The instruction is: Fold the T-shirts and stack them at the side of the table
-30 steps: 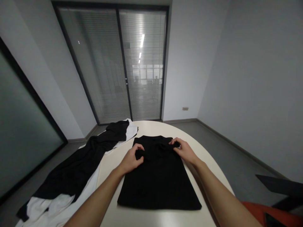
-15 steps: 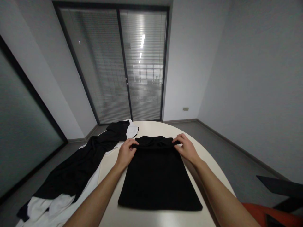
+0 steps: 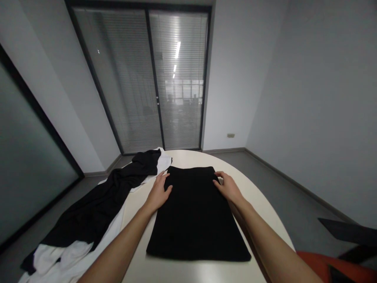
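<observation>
l hand (image 3: pixel 159 191) was laid on l edge of black cloth (image 3: pixel 197 220), fingers & thumb spread; r hand (image 3: pixel 229 188) was set at r edge, thumb & forefinger apart, no pinch seen. cloth was laid flat btwn hands, w/ far edge just past fingertips & most of its length placed bodyward of them. long axis was judged near-to-far, approx square to line btwn hands; far corners were flanked abt equally, neither hand clearly nearer. cloth was supported by white table (image 3: pixel 188 157). to the l, black & white garments (image 3: pixel 88 212) were heaped; contact w/ cloth's far l corner couldn't be told. red chair (image 3: pixel 318 263), prob., was partly shown at lower r.
</observation>
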Motion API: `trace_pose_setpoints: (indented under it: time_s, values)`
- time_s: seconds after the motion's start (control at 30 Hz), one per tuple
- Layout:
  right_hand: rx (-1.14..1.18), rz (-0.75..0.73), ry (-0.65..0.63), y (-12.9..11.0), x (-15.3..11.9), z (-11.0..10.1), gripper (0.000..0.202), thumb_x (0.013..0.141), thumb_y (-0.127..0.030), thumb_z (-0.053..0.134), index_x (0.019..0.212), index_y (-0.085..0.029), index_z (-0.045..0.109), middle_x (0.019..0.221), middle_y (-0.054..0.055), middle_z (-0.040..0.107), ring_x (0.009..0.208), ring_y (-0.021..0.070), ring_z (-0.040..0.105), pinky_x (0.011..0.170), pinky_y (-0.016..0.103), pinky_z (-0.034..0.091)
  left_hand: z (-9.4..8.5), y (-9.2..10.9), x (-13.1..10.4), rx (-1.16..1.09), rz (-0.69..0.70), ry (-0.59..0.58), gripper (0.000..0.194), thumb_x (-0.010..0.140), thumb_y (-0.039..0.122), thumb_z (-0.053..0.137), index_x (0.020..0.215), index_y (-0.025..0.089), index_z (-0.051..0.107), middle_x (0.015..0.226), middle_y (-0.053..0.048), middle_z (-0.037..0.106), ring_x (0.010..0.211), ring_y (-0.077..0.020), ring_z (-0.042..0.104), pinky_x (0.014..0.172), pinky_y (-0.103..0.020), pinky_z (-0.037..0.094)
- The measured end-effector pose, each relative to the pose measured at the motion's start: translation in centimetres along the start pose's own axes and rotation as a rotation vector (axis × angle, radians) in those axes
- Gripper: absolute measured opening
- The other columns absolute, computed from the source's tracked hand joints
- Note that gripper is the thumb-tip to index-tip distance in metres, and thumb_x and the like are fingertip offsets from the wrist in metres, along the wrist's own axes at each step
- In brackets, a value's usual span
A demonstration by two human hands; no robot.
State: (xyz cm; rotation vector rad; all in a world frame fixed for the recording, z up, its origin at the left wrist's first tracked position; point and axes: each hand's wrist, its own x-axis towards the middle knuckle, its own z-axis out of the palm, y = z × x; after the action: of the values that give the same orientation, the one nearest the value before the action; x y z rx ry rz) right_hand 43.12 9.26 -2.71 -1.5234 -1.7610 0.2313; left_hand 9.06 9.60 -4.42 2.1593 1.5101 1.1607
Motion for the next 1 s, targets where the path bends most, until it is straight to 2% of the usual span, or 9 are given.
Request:
trace_pose_setpoints:
  time_s: [0.1,0.2,0.33,0.47,0.57,0.67,0.83,0.93,1.0]
  values:
    - [-0.033,0.021,-0.007,0.6,0.0,0.1,0.031,0.085,-0.029,0.061,0.115,-0.020,0.063,0.115,0.011,0.070,0.106,0.0241,0.066,0.096,0.040,0.049,-0.3,-0.3,0.0,0.060,-0.075,-0.037,0.032,0.088,0.024,0.060,0.119,0.018,0.062,0.122,-0.012,0.064,0.116,-0.0255,0.061,0.103,-0.042,0.046]
    - [-0.002,0.076,-0.023,0.7,0.0,0.2,0.031,0.086,-0.030,0.061,0.117,-0.023,0.064,0.106,0.007,0.073,0.093,0.0219,0.069,0.086,0.037,0.053,-0.7,-0.4,-0.2,0.080,-0.132,-0.047,0.030,0.087,0.023,0.061,0.116,0.019,0.064,0.107,-0.010,0.069,0.100,-0.0252,0.066,0.092,-0.041,0.050]
    - [0.028,0.084,-0.057,0.8,0.0,0.3,0.027,0.087,-0.027,0.059,0.112,-0.024,0.068,0.108,0.006,0.073,0.082,0.0188,0.070,0.081,0.034,0.054,-1.0,-0.1,-0.2,0.094,-0.167,-0.066,0.030,0.087,0.021,0.061,0.116,0.020,0.065,0.105,-0.009,0.069,0.096,-0.0235,0.067,0.088,-0.037,0.050]
    - [-0.069,0.057,-0.035,1.2,0.0,0.5,0.025,0.087,-0.029,0.060,0.109,-0.022,0.071,0.110,0.007,0.072,0.088,0.0208,0.069,0.082,0.035,0.053,-1.3,0.3,-0.2,0.104,-0.197,-0.088,0.031,0.090,0.025,0.058,0.119,0.019,0.064,0.112,-0.011,0.069,0.100,-0.0241,0.066,0.089,-0.037,0.048]
    - [-0.141,0.036,-0.044,1.2,-0.1,0.4,0.024,0.087,-0.030,0.062,0.107,-0.022,0.072,0.109,0.009,0.072,0.092,0.0224,0.068,0.084,0.035,0.052,-2.0,0.8,-0.4,0.108,-0.214,-0.135,0.039,0.087,0.029,0.062,0.125,0.018,0.061,0.112,-0.012,0.069,0.103,-0.0258,0.066,0.089,-0.036,0.048]
    - [-0.173,0.048,-0.081,0.8,-0.1,0.2,0.025,0.088,-0.029,0.061,0.108,-0.021,0.073,0.109,0.010,0.071,0.091,0.0236,0.068,0.084,0.037,0.051,-3.0,1.5,-1.1,0.110,-0.230,-0.198,0.051,0.082,0.031,0.068,0.130,0.016,0.058,0.106,-0.011,0.071,0.097,-0.0259,0.067,0.083,-0.033,0.048]
    - [-0.189,0.020,-0.104,0.2,-0.3,-0.4,0.026,0.089,-0.030,0.061,0.110,-0.020,0.073,0.114,0.012,0.068,0.097,0.0260,0.066,0.088,0.038,0.050,-5.4,3.1,-3.8,0.133,-0.291,-0.357,0.058,0.084,0.042,0.064,0.134,0.016,0.055,0.082,-0.005,0.069,0.076,-0.0243,0.066,0.066,-0.030,0.043]
    - [-0.200,0.013,-0.090,-0.1,-0.5,-0.6,0.026,0.088,-0.032,0.061,0.109,-0.021,0.073,0.115,0.012,0.065,0.089,0.0241,0.066,0.085,0.037,0.050,-7.3,4.4,-5.7,0.009,-0.336,-0.415,0.062,0.084,0.044,0.063,0.138,0.015,0.051,0.074,-0.001,0.065,0.067,-0.0202,0.061,0.062,-0.028,0.040]
    - [-0.209,0.019,-0.090,-0.3,-0.7,-0.7,0.027,0.088,-0.033,0.062,0.109,-0.021,0.073,0.114,0.012,0.065,0.083,0.0225,0.066,0.083,0.037,0.050,-8.8,5.2,-6.8,-0.147,-0.334,-0.532,0.070,0.086,0.046,0.061,0.146,0.016,0.041,0.072,0.002,0.062,0.063,-0.0161,0.057,0.059,-0.025,0.039]
